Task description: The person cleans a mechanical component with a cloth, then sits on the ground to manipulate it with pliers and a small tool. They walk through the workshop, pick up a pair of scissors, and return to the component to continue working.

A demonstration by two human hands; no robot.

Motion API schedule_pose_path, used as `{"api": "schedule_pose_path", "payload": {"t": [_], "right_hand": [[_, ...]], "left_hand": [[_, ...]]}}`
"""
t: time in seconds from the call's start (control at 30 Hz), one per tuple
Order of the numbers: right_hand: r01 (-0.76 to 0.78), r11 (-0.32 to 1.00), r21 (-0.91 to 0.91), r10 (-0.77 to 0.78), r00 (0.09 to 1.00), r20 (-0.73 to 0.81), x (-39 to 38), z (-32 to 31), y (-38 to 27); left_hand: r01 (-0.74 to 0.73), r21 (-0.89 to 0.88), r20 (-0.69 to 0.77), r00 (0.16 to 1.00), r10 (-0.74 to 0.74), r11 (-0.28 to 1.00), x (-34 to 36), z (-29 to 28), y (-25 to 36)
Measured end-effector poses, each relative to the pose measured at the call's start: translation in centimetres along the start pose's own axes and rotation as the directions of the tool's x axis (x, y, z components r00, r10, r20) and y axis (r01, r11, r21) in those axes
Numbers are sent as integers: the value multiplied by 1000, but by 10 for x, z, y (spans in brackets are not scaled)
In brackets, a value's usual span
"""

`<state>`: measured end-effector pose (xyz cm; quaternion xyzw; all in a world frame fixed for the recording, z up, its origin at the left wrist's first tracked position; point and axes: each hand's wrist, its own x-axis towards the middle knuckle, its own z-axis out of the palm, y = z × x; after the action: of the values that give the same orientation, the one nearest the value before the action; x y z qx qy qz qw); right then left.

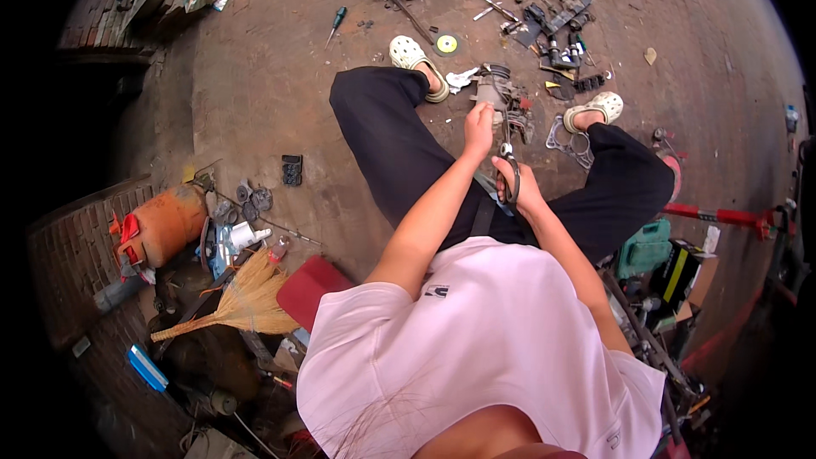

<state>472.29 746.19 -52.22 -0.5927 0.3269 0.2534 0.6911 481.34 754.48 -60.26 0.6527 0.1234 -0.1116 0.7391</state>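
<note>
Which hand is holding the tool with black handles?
The right hand: its fingers are on the black-handled tool. The left hand is higher in the picture, by the metal machine part, off those handles.

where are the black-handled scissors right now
In the head view, right of centre, the black-handled scissors are in the right hand, just below the grey metal machine part in the picture.

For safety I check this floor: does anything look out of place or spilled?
Loose dark parts lie scattered beyond the right shoe, and a screwdriver lies loose on the floor: untidy, perhaps a trip risk. No clear spill.
</note>
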Motion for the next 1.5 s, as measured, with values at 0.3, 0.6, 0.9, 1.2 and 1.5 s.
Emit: {"api": "schedule_pose_path", "payload": {"t": [0.3,0.6,0.9,1.2,1.5], "right_hand": [[-20,999,34,21,1000,-2,-4,0,10],[116,863,-491,-200,972,-122,18,-23,25],[-171,821,544,32,966,255,-4,-15,-1],[-483,460,745,-54,822,567,-6,-30,3],[-244,788,565,46,939,341,-12,-16,-9]], "left_hand": [[9,-2,22,1000,-9,1000,-3,3,-1],[22,18,79,997,-23,1000,7,1,-3],[156,-48,189,971,-144,987,7,-2,-4],[168,-84,219,965,-147,982,0,1,10],[225,-162,178,964,-195,961,2,2,6]]}}
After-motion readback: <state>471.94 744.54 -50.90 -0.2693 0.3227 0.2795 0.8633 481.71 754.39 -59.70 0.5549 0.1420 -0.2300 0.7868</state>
